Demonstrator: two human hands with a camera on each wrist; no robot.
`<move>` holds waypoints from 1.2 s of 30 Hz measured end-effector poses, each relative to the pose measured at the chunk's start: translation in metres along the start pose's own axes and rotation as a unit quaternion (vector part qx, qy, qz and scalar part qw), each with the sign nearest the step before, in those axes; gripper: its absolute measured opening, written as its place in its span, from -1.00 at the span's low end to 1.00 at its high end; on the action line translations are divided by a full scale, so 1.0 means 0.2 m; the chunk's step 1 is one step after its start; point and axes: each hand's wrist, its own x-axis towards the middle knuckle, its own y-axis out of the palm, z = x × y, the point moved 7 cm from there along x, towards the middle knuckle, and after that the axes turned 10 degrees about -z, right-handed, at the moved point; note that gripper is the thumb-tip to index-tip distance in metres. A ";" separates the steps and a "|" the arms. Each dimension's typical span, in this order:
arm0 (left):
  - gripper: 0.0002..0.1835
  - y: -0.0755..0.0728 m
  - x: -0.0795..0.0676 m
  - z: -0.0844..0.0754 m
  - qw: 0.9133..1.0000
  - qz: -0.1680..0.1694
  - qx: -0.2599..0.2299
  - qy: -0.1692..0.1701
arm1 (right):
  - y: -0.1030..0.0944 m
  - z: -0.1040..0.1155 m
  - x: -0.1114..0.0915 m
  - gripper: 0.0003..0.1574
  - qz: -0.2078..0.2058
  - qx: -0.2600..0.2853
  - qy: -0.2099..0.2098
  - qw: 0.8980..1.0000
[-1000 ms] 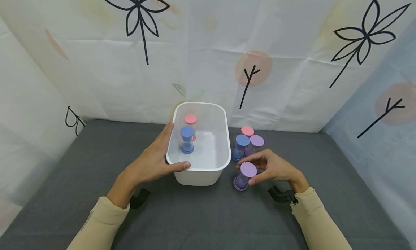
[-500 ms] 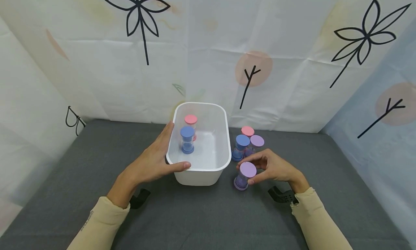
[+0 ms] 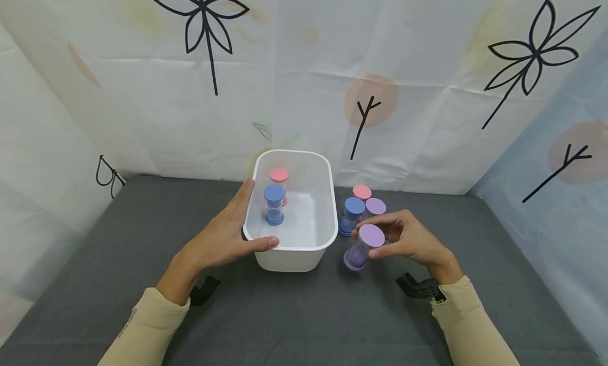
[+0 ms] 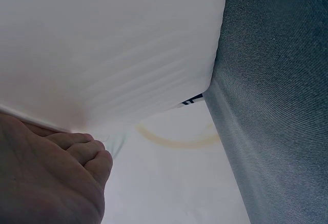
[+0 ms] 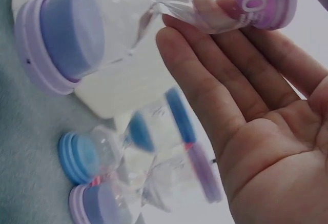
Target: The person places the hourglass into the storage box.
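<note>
My right hand (image 3: 410, 242) pinches a purple-capped sand timer (image 3: 357, 254) near its upper cap. The timer leans, its lower cap close over the grey cloth; in the right wrist view the sand timer (image 5: 77, 37) has "10" printed on the near cap, and purple sand fills its far end. My left hand (image 3: 222, 233) rests at the near left corner of a white plastic bin (image 3: 290, 260), thumb along the front rim and fingers along the left side. Inside the bin stand a blue sand timer (image 3: 274, 203) and a pink sand timer (image 3: 278, 176).
Just right of the bin stand another blue sand timer (image 3: 353, 213), a second pink one (image 3: 362, 191) and another purple one (image 3: 376, 206), close together. The grey cloth (image 3: 285, 318) covers the table. A patterned white curtain (image 3: 304, 102) hangs behind it.
My right hand has moved slightly up and right, raising and tilting the purple sand timer, which stood upright before. My left hand and the bin have stayed in place.
</note>
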 end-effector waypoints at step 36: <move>0.34 0.00 0.01 0.00 1.000 -0.009 -0.014 0.015 | 0.03 0.38 0.07 -0.51 -0.132 0.100 -0.105 0.981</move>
